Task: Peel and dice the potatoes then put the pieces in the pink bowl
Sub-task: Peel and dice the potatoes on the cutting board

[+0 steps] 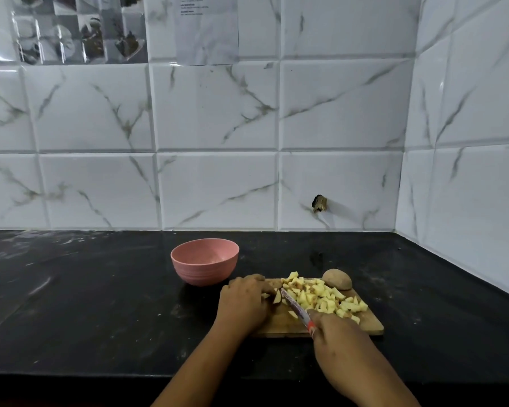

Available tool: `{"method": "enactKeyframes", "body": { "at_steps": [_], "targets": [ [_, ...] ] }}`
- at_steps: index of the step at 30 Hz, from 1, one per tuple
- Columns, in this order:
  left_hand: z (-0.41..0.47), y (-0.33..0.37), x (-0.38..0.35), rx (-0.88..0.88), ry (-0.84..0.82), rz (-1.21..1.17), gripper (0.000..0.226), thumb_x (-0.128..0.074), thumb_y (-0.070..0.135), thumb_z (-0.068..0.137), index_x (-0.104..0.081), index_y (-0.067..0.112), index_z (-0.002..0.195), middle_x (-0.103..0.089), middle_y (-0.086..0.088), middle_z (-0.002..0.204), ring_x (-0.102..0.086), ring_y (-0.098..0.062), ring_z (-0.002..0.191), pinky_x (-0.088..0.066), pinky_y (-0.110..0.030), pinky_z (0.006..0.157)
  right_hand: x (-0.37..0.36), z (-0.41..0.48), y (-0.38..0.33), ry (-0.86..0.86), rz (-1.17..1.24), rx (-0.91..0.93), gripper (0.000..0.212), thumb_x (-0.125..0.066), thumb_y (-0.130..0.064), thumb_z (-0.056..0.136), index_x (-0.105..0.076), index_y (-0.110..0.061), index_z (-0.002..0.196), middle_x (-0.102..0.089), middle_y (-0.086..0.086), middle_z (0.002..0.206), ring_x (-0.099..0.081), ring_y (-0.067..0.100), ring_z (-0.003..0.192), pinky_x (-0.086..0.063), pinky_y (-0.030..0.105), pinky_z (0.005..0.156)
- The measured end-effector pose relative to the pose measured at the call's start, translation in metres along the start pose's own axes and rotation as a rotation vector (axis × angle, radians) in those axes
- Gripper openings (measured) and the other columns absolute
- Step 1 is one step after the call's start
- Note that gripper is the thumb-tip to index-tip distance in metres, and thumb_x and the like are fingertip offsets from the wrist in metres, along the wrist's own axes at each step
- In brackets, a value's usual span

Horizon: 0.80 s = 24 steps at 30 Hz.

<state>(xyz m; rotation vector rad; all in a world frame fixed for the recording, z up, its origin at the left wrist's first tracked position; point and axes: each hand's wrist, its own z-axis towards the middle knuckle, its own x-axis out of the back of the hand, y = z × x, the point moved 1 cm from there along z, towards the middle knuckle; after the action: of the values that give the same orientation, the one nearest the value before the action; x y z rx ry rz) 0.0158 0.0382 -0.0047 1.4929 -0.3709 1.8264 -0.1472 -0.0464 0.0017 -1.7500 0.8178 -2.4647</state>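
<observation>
Potato pieces (323,298), pale yellow with bits of brown skin on some, lie heaped across the middle and right of a wooden cutting board (368,326) on the black tabletop (100,304). One whole unpeeled potato (337,279) sits at the board's far right corner, touching the heap. At the left end of the board the left hand (244,304) is curled palm-down, its fingertips pressing a small piece of potato (276,298) against the wood. The right hand (335,336) is closed around the red handle of a knife (296,308), whose blade slants up and left across the board, with its tip just beside the held piece and the left fingertips. A few loose cubes lie near the blade. The pink bowl (204,261) stands on the tabletop just beyond the board's left corner, apart from it, and looks empty inside. White marble-patterned tiles (218,113) cover the wall behind.
</observation>
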Motion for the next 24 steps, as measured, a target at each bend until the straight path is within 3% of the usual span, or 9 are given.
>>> {"method": "enactKeyframes", "body": {
  "at_steps": [5,8,10,13,16,19,24],
  "targets": [
    [0.006,0.002,-0.003,-0.023,0.065,0.047,0.030,-0.047,0.036,0.094,-0.062,0.030,0.119,-0.044,0.013,0.141,-0.038,-0.014,0.126,-0.033,-0.037,0.099,0.000,0.005,0.006,0.006,0.017,0.002,0.028,-0.032,-0.025,0.102,-0.056,-0.015,0.111,-0.050,-0.006,0.086,-0.047,0.008,0.080,-0.035,0.020,0.070],
    [0.011,0.004,-0.005,-0.018,0.112,0.063,0.025,-0.047,0.037,0.095,-0.063,0.027,0.112,-0.057,0.009,0.122,-0.044,-0.011,0.112,-0.034,-0.030,0.091,0.001,0.006,0.009,0.015,0.025,0.009,0.030,-0.032,-0.027,0.102,-0.057,-0.014,0.112,-0.052,-0.006,0.087,-0.051,0.010,0.082,-0.036,0.021,0.071],
    [0.012,0.004,-0.006,-0.022,0.146,0.061,0.023,-0.047,0.033,0.095,-0.064,0.028,0.110,-0.060,0.009,0.116,-0.047,-0.010,0.107,-0.033,-0.028,0.088,0.004,0.009,0.008,-0.035,0.045,-0.019,0.032,-0.033,-0.027,0.102,-0.055,-0.018,0.124,-0.057,-0.005,0.095,-0.057,0.013,0.089,-0.043,0.023,0.075],
    [0.014,0.006,-0.007,-0.030,0.161,0.031,0.022,-0.047,0.029,0.095,-0.064,0.031,0.110,-0.059,0.009,0.116,-0.050,-0.009,0.106,-0.031,-0.027,0.087,0.009,0.011,0.003,-0.093,0.044,-0.091,0.040,-0.035,-0.026,0.104,-0.040,-0.028,0.143,-0.059,-0.002,0.118,-0.057,0.011,0.104,-0.045,0.024,0.085],
    [0.014,0.005,-0.006,-0.025,0.146,0.017,0.022,-0.048,0.027,0.094,-0.063,0.032,0.110,-0.058,0.009,0.119,-0.048,-0.010,0.109,-0.030,-0.028,0.088,0.012,0.010,0.005,-0.077,0.057,-0.077,0.042,-0.035,-0.025,0.104,-0.037,-0.029,0.146,-0.057,-0.003,0.125,-0.054,0.009,0.111,-0.043,0.020,0.084],
    [0.014,0.006,-0.007,-0.026,0.130,0.022,0.023,-0.047,0.027,0.095,-0.062,0.032,0.112,-0.056,0.009,0.121,-0.046,-0.011,0.109,-0.031,-0.029,0.088,0.013,0.010,0.005,-0.091,0.067,-0.078,0.044,-0.034,-0.025,0.104,-0.033,-0.029,0.148,-0.054,-0.003,0.131,-0.051,0.010,0.116,-0.043,0.022,0.095],
    [0.014,0.008,-0.008,-0.034,0.094,0.041,0.029,-0.046,0.024,0.095,-0.060,0.033,0.119,-0.052,0.008,0.125,-0.044,-0.011,0.110,-0.029,-0.030,0.086,0.011,0.010,0.006,-0.093,0.086,-0.063,0.045,-0.035,-0.024,0.104,-0.031,-0.029,0.149,-0.053,-0.004,0.132,-0.051,0.008,0.116,-0.042,0.021,0.093]
  ]
}}
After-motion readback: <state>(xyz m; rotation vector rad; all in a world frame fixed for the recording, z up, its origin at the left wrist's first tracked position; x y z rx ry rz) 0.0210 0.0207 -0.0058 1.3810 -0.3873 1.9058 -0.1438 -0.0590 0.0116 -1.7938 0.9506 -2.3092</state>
